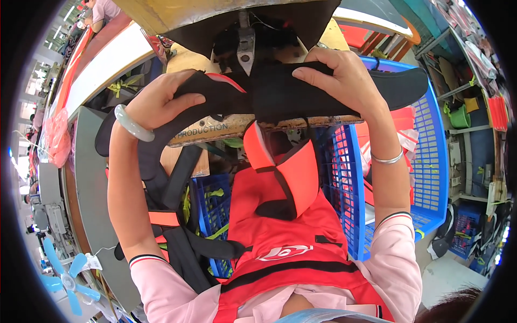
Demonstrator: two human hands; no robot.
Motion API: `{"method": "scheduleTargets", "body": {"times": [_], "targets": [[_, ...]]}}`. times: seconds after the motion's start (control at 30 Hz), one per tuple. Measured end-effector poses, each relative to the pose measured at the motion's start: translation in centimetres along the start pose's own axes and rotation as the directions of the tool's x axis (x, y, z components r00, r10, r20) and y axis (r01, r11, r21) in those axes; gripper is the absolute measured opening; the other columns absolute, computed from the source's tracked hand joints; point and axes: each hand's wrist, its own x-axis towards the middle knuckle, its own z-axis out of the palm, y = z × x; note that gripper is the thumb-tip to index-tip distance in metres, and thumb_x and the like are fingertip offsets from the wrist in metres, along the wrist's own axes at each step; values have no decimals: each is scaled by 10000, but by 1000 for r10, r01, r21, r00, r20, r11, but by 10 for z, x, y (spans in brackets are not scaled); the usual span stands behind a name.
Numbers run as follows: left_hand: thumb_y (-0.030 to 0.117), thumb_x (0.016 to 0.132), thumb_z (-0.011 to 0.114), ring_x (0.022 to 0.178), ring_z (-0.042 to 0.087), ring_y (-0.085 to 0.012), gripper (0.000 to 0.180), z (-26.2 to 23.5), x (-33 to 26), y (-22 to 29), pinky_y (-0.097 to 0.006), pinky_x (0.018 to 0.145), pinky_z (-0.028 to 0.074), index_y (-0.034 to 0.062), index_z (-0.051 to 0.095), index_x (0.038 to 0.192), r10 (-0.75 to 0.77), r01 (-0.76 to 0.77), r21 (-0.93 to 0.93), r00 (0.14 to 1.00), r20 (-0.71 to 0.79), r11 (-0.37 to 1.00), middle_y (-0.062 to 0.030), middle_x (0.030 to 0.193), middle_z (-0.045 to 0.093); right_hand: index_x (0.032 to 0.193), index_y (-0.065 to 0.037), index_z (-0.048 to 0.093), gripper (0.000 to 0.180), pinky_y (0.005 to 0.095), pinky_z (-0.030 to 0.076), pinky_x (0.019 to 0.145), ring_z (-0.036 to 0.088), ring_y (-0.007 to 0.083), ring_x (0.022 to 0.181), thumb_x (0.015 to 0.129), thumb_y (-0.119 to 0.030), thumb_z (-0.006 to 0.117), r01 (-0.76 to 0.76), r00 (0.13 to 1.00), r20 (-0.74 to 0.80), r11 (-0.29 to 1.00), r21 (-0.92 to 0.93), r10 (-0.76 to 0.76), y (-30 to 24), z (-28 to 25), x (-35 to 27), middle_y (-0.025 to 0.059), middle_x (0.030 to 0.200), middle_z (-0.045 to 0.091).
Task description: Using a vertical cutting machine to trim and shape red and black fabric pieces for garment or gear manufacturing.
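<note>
A long black padded fabric piece (285, 97) lies across the work surface beneath a metal machine part with a pointed tip (245, 51), which looks like the foot of a sewing machine. My left hand (164, 99) grips the fabric's left part, thumb on top, beside a coral-red edge (226, 81). On the other side my right hand (342, 81) pinches it, thumb on its upper face and fingers behind. Coral and black pieces (296, 172) hang below the table edge, over my red apron (280, 231). Whether the metal tip touches the fabric I cannot tell.
To the right stands a blue plastic crate (431, 156) holding coral and red pieces. Black straps (186, 264) hang at the left, near another blue crate (212, 199). A light-blue fan (67, 280) sits at lower left. Another person (99, 13) is at the far upper left.
</note>
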Motion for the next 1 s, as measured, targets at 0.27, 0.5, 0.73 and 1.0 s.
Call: {"method": "scheduleTargets", "body": {"times": [0.27,0.5,0.73,1.0], "targets": [[216,915,650,766,576,-357,282,-1,-5,1,-380,712,469,-46,592,1002,-85,85,-52,996,12,995,-207,855,635,879,-47,687,323,383,462,584,600,316,604,858,-369,702,-40,999,11,999,-35,41,-14,-4,-3,131,636,604],[190,903,655,759,597,-356,277,0,-6,-2,-367,712,479,-44,586,1036,-2,2,5,998,-64,1000,-216,855,643,893,-51,688,303,378,471,585,615,327,619,851,-351,710,-6,998,-68,1000,-16,5,-6,-2,-5,146,663,618],[31,886,644,997,597,-116,281,16,-68,7,-303,914,479,-10,624,1163,-211,199,-433,977,21,879,-43,1091,665,898,-13,652,304,305,457,621,574,197,645,869,-310,710,-171,985,1,978,116,172,11,-34,-45,103,705,604],[-19,810,698,1223,510,-162,661,144,-77,12,-319,1053,386,-44,427,1413,-84,269,-897,963,256,351,-110,1394,516,886,-14,626,215,232,429,638,495,50,719,891,-209,715,-235,970,69,818,524,234,-7,-12,-89,-21,738,566]]}}
